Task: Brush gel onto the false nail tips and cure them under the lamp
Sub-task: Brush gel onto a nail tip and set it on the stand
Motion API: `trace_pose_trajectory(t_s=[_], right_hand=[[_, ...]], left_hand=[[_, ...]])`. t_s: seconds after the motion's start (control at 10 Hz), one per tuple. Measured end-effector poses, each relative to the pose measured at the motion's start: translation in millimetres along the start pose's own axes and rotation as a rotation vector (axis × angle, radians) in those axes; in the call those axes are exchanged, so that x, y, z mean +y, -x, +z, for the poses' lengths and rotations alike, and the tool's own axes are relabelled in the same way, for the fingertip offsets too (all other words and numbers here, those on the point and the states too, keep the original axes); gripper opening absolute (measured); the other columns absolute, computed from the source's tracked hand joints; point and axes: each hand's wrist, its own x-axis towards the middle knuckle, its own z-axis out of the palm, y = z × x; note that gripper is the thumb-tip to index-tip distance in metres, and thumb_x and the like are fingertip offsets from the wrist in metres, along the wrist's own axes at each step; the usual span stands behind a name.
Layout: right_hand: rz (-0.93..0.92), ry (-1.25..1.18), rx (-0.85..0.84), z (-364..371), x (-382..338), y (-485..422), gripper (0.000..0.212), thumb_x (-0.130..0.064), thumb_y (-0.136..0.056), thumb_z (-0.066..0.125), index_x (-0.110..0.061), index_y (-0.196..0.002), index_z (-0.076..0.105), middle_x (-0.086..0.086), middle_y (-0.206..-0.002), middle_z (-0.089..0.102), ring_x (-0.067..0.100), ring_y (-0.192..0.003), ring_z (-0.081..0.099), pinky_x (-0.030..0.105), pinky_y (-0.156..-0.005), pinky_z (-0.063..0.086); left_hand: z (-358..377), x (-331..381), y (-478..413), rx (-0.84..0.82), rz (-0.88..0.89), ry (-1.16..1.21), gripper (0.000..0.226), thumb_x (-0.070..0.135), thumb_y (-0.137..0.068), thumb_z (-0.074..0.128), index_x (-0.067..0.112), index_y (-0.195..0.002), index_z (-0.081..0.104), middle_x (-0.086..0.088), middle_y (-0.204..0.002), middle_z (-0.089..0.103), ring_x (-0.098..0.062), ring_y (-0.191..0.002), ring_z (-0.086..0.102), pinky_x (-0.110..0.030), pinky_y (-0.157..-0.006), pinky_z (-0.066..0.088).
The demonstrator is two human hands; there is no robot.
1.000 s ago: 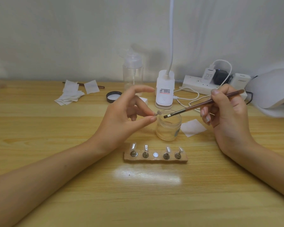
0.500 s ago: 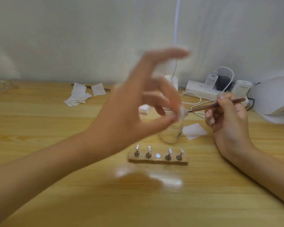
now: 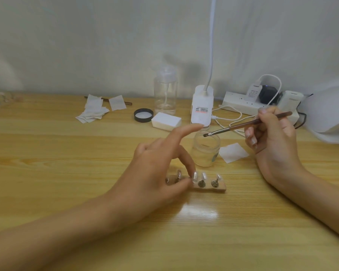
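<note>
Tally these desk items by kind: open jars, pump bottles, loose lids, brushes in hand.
Jar: 1
Bottle: 1
Lid: 1
Brush: 1
Total: 4

Only two arms and their hands show. The left forearm (image 3: 67, 231) and the right forearm (image 3: 317, 200) are bare all the way to the picture's edges, wrists included. The left hand (image 3: 155, 173) is bare as well, with slim fingers, and its outline is slightly blurred. The right hand (image 3: 272, 139) is sharper. Its fingernails (image 3: 252, 140) reach a little past the fingertips, look natural and carry a faint sheen. Its thumbnail (image 3: 262, 111) is rounded at the end.
</note>
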Motion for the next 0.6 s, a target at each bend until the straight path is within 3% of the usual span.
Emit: trace_pose_trajectory(t_s=[0.1, 0.2, 0.3, 0.4, 0.5, 0.6], right_hand=[[0.012, -0.012, -0.003, 1, 0, 0, 0.027, -0.014, -0.103, 0.046, -0.020, -0.077, 0.046, -0.008, -0.054, 0.056, 0.005, -0.049, 0.053, 0.015, -0.043, 0.038], [0.020, -0.020, -0.007, 1, -1, 1, 0.029, -0.014, -0.104, 0.046, -0.020, -0.076, 0.047, -0.008, -0.053, 0.057, 0.005, -0.049, 0.053, 0.015, -0.043, 0.038], [0.022, -0.024, -0.005, 1, 0, 1, 0.030, -0.014, -0.103, 0.046, -0.021, -0.074, 0.047, -0.007, -0.053, 0.057, 0.006, -0.048, 0.052, 0.015, -0.043, 0.037], [0.026, -0.038, 0.008, 1, 0, -1, 0.029, -0.014, -0.103, 0.047, -0.020, -0.075, 0.046, -0.007, -0.053, 0.057, 0.006, -0.049, 0.053, 0.015, -0.044, 0.038], [0.029, -0.046, 0.018, 1, 0, -1, 0.033, -0.014, -0.103, 0.048, -0.022, -0.071, 0.050, -0.007, -0.053, 0.056, 0.006, -0.049, 0.052, 0.015, -0.044, 0.037], [0.031, -0.045, 0.028, 1, 0, -1, 0.034, -0.015, -0.103, 0.048, -0.022, -0.070, 0.052, -0.007, -0.053, 0.057, 0.006, -0.048, 0.052, 0.015, -0.044, 0.037]], left_hand=[[1, -1, -1, -0.030, -0.067, 0.014, 0.086, 0.023, -0.086, 0.077, 0.050, -0.147, 0.024, 0.024, -0.096, 0.068, -0.004, -0.110, 0.060, -0.050, -0.110, 0.034], [3, -4, -1, -0.039, -0.104, 0.028, 0.087, 0.026, -0.084, 0.078, 0.052, -0.147, 0.023, 0.024, -0.095, 0.068, 0.002, -0.100, 0.059, -0.049, -0.102, 0.041], [3, -5, -2, -0.050, -0.114, 0.031, 0.087, 0.028, -0.084, 0.077, 0.054, -0.146, 0.022, 0.026, -0.098, 0.067, 0.003, -0.099, 0.057, -0.040, -0.096, 0.038], [3, -1, -3, -0.059, -0.091, -0.080, 0.088, 0.036, -0.083, 0.075, 0.061, -0.143, 0.015, 0.034, -0.108, 0.063, 0.004, -0.119, 0.049, -0.021, -0.110, 0.018], [5, 4, -5, -0.076, -0.025, -0.197, 0.086, 0.042, -0.082, 0.071, 0.063, -0.142, 0.012, 0.036, -0.109, 0.060, 0.008, -0.119, 0.042, -0.010, -0.102, 0.013], [9, 9, -9, -0.073, 0.043, -0.290, 0.085, 0.041, -0.084, 0.071, 0.059, -0.143, 0.012, 0.031, -0.100, 0.061, 0.014, -0.113, 0.035, -0.015, -0.100, 0.015]])
